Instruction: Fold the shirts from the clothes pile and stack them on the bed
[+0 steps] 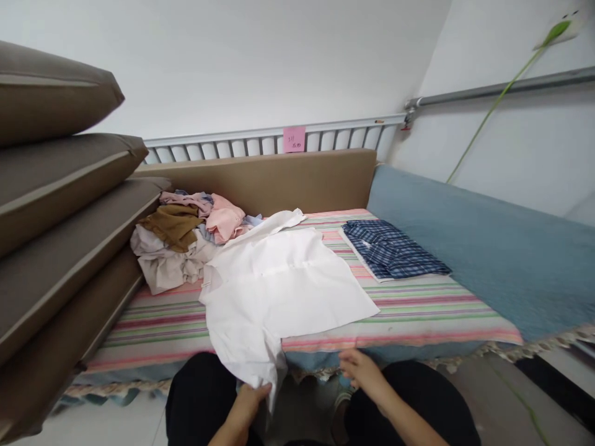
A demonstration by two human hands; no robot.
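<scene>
A white shirt (288, 282) lies spread out with its buttoned front facing up. One sleeve hangs over the near edge, and my left hand (251, 396) is closed on the end of that sleeve. To the right, my right hand (361, 370) hovers just off the near edge, fingers curled in and nothing visible in them. It is apart from the shirt. Beyond it, to the right of the shirt, rests folded clothing in dark blue plaid (395, 248) with a white edge showing beneath.
A rumpled heap of clothes, including a brown garment (174, 224) and a pink one (224, 218), sits at the left. Stacked cushions (69, 238) rise beside it. A striped cloth (418, 310) covers the seat; a blue-covered backrest (474, 229) borders the right. A radiator (223, 148) stands behind.
</scene>
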